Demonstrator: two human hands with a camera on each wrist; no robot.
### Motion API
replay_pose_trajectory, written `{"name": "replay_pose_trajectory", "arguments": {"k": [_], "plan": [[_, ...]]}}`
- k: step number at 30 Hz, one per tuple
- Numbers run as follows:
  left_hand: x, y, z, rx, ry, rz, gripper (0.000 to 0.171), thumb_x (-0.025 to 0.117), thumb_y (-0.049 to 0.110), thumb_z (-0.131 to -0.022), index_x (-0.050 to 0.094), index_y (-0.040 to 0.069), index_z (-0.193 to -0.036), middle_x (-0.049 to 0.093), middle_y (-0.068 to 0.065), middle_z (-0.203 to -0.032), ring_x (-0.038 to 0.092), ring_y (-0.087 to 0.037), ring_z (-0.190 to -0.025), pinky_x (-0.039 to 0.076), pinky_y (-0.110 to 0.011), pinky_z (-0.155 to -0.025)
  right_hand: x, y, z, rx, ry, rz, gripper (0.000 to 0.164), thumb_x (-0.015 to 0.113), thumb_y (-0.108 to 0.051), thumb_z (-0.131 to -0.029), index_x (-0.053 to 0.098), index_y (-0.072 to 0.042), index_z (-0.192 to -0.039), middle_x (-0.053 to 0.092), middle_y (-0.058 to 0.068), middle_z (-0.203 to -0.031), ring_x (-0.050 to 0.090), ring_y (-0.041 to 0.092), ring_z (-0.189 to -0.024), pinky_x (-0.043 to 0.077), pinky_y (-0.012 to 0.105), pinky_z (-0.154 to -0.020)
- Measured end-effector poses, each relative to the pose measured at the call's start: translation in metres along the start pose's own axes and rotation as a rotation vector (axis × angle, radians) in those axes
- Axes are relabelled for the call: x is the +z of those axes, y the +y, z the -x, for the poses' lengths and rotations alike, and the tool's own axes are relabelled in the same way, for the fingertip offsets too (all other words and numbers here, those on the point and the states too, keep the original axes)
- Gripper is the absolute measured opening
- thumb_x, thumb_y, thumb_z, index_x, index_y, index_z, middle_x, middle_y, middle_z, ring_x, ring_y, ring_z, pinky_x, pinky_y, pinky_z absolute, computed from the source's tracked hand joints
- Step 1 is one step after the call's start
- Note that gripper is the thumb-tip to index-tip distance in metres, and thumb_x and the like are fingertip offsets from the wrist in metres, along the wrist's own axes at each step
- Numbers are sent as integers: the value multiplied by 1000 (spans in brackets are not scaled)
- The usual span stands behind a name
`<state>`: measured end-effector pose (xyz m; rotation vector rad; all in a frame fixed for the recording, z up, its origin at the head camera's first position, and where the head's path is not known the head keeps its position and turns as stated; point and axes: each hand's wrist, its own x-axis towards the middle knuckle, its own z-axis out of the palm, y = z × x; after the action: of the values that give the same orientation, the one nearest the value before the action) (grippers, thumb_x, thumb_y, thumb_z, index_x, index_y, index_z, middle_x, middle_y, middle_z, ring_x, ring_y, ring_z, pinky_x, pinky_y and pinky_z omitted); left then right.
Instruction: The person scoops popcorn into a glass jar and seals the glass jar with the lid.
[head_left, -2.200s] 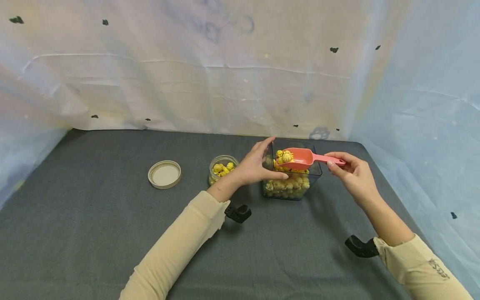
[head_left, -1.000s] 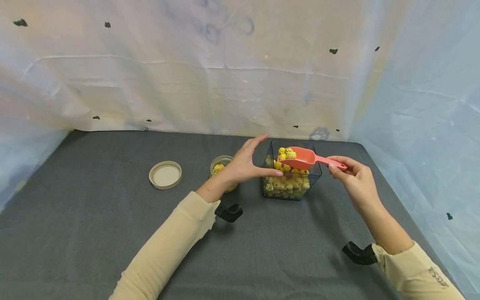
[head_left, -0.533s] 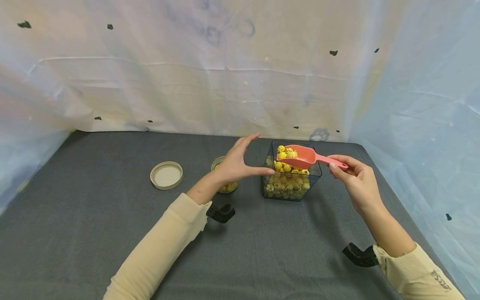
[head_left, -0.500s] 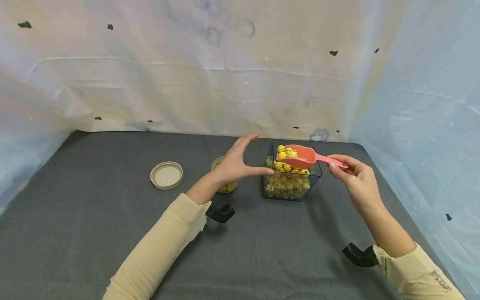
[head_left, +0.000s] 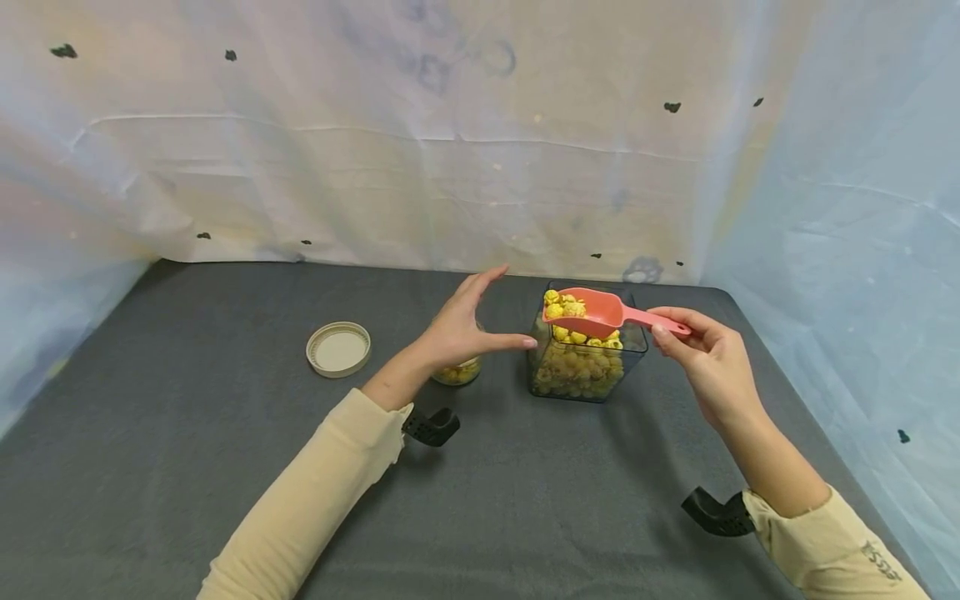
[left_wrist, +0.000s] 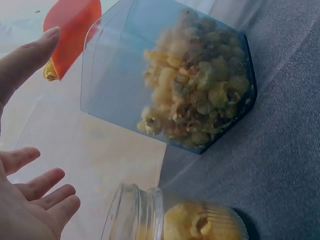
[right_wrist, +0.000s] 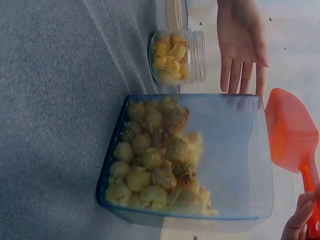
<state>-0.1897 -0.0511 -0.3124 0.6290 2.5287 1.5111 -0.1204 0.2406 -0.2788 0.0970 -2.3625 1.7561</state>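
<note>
A coral-red scoop (head_left: 602,315) carrying several yellow popcorn pieces (head_left: 564,307) is held above a clear square bin by its handle, pinched in my right hand (head_left: 703,354). The bin (right_wrist: 230,150) stands upright, partly filled with popcorn. Just left of the bin, my left hand (head_left: 456,333) hovers with thumb and fingers spread, holding nothing. Beneath it stands a small open glass jar (left_wrist: 137,215), mostly hidden by the hand in the head view; popcorn shows inside it in both wrist views. In the right wrist view, the scoop's bowl sits just beyond the bin's rim.
A round lid (head_left: 338,350) with a pale inside lies left of the jar on the grey cloth-covered table (head_left: 525,508). Pale sheeting (head_left: 375,192) hangs behind the table and along both sides.
My left hand has drawn leftward away from the bin's side and now covers the jar. The loaded scoop stays over the bin, lately shifted slightly left.
</note>
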Motion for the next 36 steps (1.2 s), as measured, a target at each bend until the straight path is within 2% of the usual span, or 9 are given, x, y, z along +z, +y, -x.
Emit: {"name": "replay_pose_trajectory", "arguments": {"k": [6, 9, 17, 26, 36], "plan": [[-4, -6, 4, 15, 14, 10, 101, 82, 41, -74, 19, 32, -153, 21, 0, -157, 27, -23, -142, 29, -47, -114, 6, -2, 1, -5, -12, 15, 15, 66, -13, -92, 70, -16, -106, 65, -13, -86, 60, 2, -76, 49, 12, -69], [-6, -9, 6, 4, 28, 9, 100, 82, 41, -74, 20, 32, -153, 21, 0, -157, 27, -24, -142, 30, -48, -113, 10, -3, 1, -3, -24, 29, 17, 66, -14, -91, 70, -16, -107, 66, -14, -86, 61, 1, -77, 50, 12, -70], [-10, -14, 10, -19, 43, -5, 100, 82, 42, -73, 22, 32, -153, 21, 0, -157, 27, -25, -142, 30, -50, -113, 19, -4, 6, -43, -39, -45, 18, 66, -10, -91, 71, -10, -109, 67, -12, -86, 63, 0, -76, 52, 12, -72], [-14, -19, 14, -2, 44, -21, 99, 83, 39, -74, 23, 29, -153, 23, -5, -156, 29, -27, -141, 31, -50, -112, 26, -4, 11, -59, -50, -87, 22, 68, -10, -89, 71, -6, -110, 69, -12, -85, 62, 0, -74, 52, 12, -69], [-17, -24, 17, -22, 49, -45, 100, 83, 41, -72, 25, 29, -152, 23, -5, -156, 29, -29, -141, 32, -57, -109, 33, 0, 14, -96, -45, -60, 27, 69, -6, -88, 69, 1, -114, 69, -10, -90, 60, 1, -71, 48, 14, -62]]}}
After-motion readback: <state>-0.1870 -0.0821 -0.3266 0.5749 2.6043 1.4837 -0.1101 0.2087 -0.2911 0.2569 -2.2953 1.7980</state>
